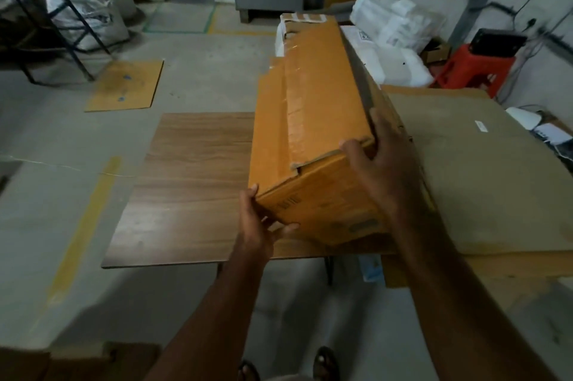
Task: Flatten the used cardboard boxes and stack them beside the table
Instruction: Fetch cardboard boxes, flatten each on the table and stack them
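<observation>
1. Both hands hold the long orange box [313, 120]: the left hand [257, 222] curls round its near bottom corner, and the right hand [379, 169] grips its near top edge.
2. It lies tilted on the wooden table [186, 191].
3. Flat brown cardboard [483, 176] covers the table's right side.
4. Another flat sheet [125, 86] lies on the floor.

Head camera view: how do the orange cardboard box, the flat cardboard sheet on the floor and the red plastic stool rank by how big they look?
1. Orange cardboard box, by far the largest, but it is nearest the camera.
2. Flat cardboard sheet on the floor.
3. Red plastic stool, smallest as seen, partly hidden and farther off.
</observation>
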